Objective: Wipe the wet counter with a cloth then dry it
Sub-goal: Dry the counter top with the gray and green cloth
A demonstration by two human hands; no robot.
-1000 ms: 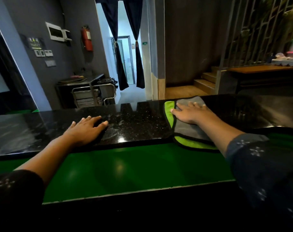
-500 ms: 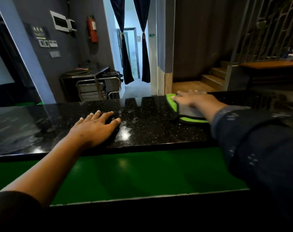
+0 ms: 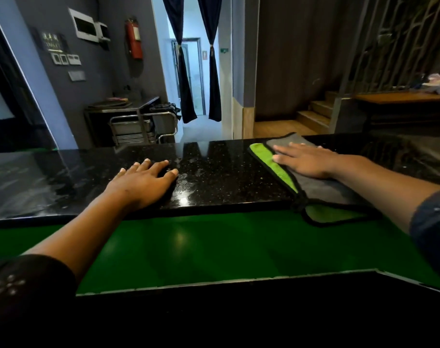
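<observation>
A black speckled stone counter (image 3: pixel 221 179) runs across the view, with wet smears and droplets shining in its middle. My left hand (image 3: pixel 143 183) rests flat on it, fingers spread, holding nothing. To the right lies a grey cloth (image 3: pixel 322 189) with a bright green edge and black trim. One corner of the cloth hangs over the near edge of the counter. My right hand (image 3: pixel 307 160) presses flat on the cloth with straight fingers.
Below the counter's near edge sits a lower green shelf (image 3: pixel 188 244). Beyond the counter stand a metal trolley (image 3: pixel 136 129), a doorway with dark curtains (image 3: pixel 196 71), wooden steps (image 3: pixel 314 114) and a wooden table (image 3: pixel 402 99) at far right.
My right hand has drawn the cloth back toward me from the far edge, and its corner now hangs over the near edge. My left hand stays flat in the same place.
</observation>
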